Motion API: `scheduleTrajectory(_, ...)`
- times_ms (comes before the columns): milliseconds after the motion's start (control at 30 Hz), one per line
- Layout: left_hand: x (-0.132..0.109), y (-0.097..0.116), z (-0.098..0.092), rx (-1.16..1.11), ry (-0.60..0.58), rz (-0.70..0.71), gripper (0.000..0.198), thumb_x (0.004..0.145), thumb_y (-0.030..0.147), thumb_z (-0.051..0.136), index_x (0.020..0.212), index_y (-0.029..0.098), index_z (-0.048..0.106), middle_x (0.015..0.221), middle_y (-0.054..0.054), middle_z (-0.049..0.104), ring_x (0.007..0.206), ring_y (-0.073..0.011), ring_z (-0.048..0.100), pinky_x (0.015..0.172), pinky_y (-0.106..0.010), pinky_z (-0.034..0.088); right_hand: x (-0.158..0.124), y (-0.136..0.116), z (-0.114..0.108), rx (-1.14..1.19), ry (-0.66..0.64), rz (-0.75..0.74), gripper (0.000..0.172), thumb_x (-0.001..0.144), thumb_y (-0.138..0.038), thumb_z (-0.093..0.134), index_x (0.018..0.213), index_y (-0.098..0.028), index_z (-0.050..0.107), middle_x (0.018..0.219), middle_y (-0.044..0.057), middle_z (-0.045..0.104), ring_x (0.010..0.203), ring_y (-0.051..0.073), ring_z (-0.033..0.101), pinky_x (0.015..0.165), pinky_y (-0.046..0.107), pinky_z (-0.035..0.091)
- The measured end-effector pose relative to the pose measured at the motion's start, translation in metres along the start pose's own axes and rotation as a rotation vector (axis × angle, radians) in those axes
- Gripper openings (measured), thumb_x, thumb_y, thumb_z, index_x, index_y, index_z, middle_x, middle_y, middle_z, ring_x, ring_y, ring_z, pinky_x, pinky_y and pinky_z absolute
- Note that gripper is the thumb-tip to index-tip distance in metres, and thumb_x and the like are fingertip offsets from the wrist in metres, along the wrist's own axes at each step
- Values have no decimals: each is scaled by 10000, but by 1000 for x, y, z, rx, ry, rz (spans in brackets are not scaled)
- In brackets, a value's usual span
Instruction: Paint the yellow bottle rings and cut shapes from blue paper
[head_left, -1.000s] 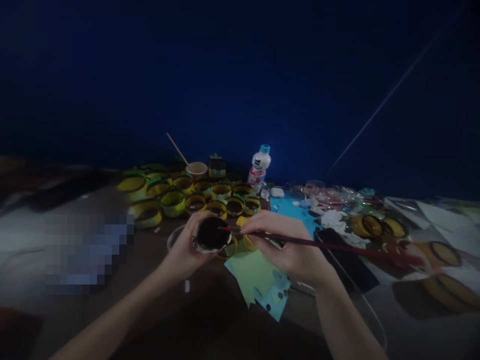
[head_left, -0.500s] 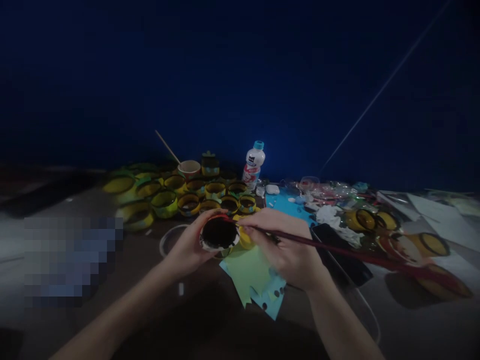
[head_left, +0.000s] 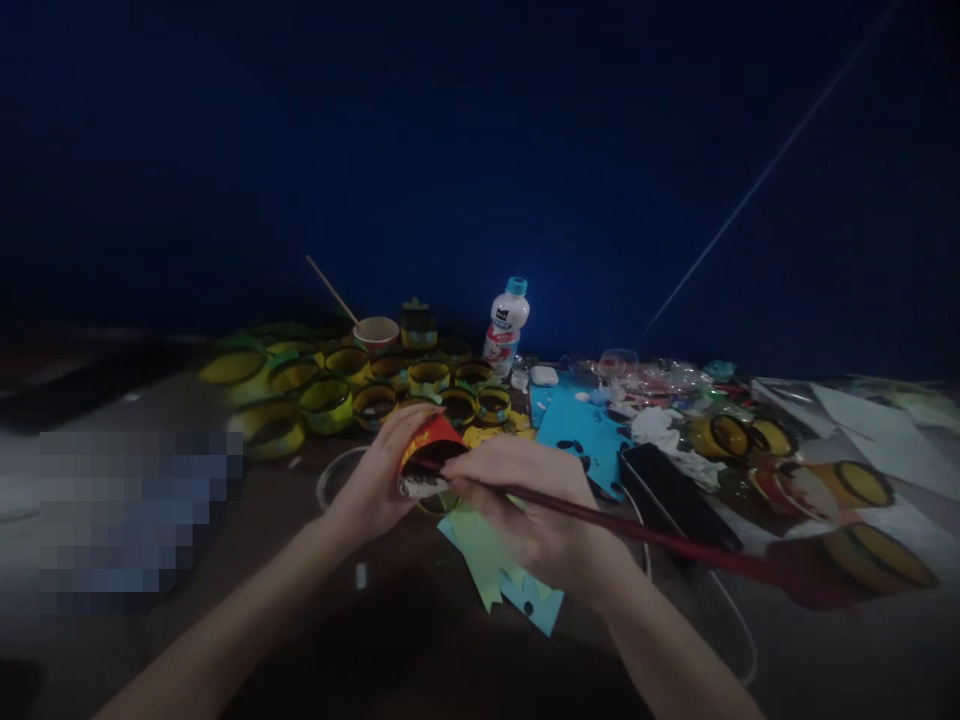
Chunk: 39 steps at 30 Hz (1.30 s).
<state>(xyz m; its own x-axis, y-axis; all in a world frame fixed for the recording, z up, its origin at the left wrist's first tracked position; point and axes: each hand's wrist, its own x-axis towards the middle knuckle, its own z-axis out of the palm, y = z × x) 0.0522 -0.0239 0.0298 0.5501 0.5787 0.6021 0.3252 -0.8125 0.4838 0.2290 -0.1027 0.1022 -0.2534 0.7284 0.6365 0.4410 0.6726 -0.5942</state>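
My left hand (head_left: pixel 375 485) is wrapped round a small red paper cup (head_left: pixel 427 445), tilted with its dark, paint-blackened mouth facing my right hand. My right hand (head_left: pixel 525 510) pinches a long dark-red paintbrush (head_left: pixel 660 540); its tip reaches into the cup's mouth and its handle trails off to the right. Both hands hover just above the dark table, over green and blue paper cut-outs (head_left: pixel 499 570).
Several yellow-and-green painted rings (head_left: pixel 330 395) crowd the table behind the hands. A paper cup with a stick (head_left: pixel 375 332) and a small white bottle (head_left: pixel 504 330) stand further back. A black phone (head_left: pixel 675 495), blue paper (head_left: pixel 577 430) and more rings lie to the right.
The cup has tipped from mouth-up toward my right hand, showing its red side. My right hand has dropped lower and the brush now points into the cup at a flatter angle.
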Motion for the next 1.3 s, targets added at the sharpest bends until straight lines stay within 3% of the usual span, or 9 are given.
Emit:
scheduleTrajectory(133, 0, -4, 1, 74, -12, 87, 626, 742, 172, 603, 1279, 238, 288, 1210, -135, 459, 1144, -269, 464, 923, -451, 436, 1, 1, -6, -117, -110, 68, 122, 843, -124, 502, 783, -159, 603, 735, 49, 626, 691, 154, 568, 634, 283, 454)
scheduleTrajectory(300, 2, -4, -2, 46, -16, 116, 572, 741, 138, 584, 1230, 222, 300, 1193, -142, 465, 1139, -267, 468, 920, -455, 436, 0, 6, -17, -139, 27, 21, 99, 853, -143, 500, 823, -173, 590, 754, 49, 632, 701, 157, 570, 624, 282, 452)
scheduleTrajectory(433, 3, -4, -4, 80, 11, 73, 492, 747, 129, 558, 1172, 221, 325, 1110, -119, 513, 1053, -249, 534, 867, -423, 473, 1, 8, -8, -198, -10, 19, 166, 871, -204, 487, 725, -181, 564, 685, 33, 611, 640, 140, 559, 570, 254, 422)
scheduleTrajectory(633, -1, -8, 3, 129, 150, 149, 593, 716, 98, 592, 1198, 242, 278, 1080, -109, 504, 1029, -246, 529, 845, -433, 479, 3, 11, 1, 7, -32, 206, 253, 903, -257, 426, 680, -181, 517, 620, -1, 528, 560, 105, 511, 507, 225, 390)
scheduleTrajectory(833, 1, -10, 1, 149, 182, 149, 668, 699, 165, 643, 1230, 254, 248, 1108, -116, 479, 1050, -261, 506, 869, -471, 456, 0, 15, 1, -51, 78, 39, 125, 883, -201, 450, 782, -194, 524, 729, 37, 573, 702, 154, 546, 627, 282, 444)
scheduleTrajectory(967, -2, -8, 2, 168, 178, 182, 576, 750, 116, 577, 1225, 246, 279, 1099, -111, 499, 1047, -233, 512, 852, -425, 478, 1, 10, 3, -16, -59, 103, 172, 889, -218, 444, 738, -183, 520, 689, 26, 557, 671, 145, 546, 608, 270, 435)
scheduleTrajectory(1100, -3, -4, -1, 109, 225, 178, 466, 757, 160, 588, 1149, 253, 355, 1118, -100, 517, 1059, -234, 513, 872, -437, 459, 1, 9, 0, 124, 12, 228, 205, 906, -248, 423, 745, -181, 532, 678, 13, 548, 600, 113, 546, 537, 234, 433)
scheduleTrajectory(1200, -1, -5, -4, 64, 251, 132, 466, 729, 231, 633, 1105, 270, 362, 1142, -88, 513, 1075, -248, 511, 877, -449, 451, -2, 13, -3, 87, 123, 155, 167, 901, -222, 430, 779, -190, 540, 711, 21, 565, 630, 119, 555, 556, 245, 450)
scheduleTrajectory(1300, 1, -8, -5, 70, 242, 138, 571, 686, 256, 669, 1134, 290, 317, 1080, -67, 513, 1008, -234, 540, 840, -425, 477, -3, 16, -2, 5, 135, -11, 101, 877, -179, 463, 812, -195, 538, 744, 38, 588, 717, 153, 567, 637, 295, 472)
